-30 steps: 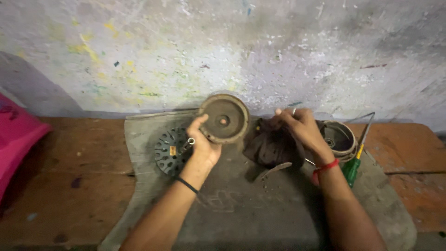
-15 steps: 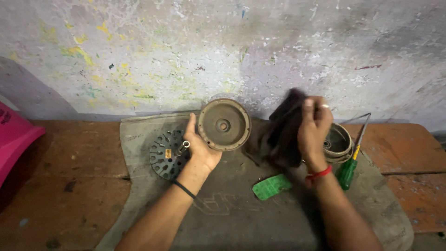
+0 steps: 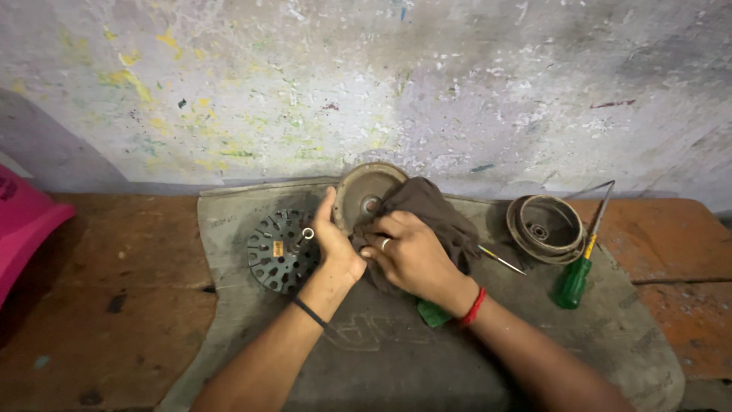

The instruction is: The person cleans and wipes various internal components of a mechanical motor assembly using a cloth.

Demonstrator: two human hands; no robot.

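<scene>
The left hand [image 3: 335, 243] grips the round, dished brown metal cover [image 3: 364, 194] upright above the grey mat [image 3: 229, 229]; the right hand [image 3: 408, 255] presses a dark brown rag [image 3: 435, 210] into it. Steady grip and firm circular wiping suit best.

Worn wooden bench [image 3: 114, 305], grey mat [image 3: 427, 358] spread across it (wall side), pink object [image 3: 23, 229] at left edge
</scene>
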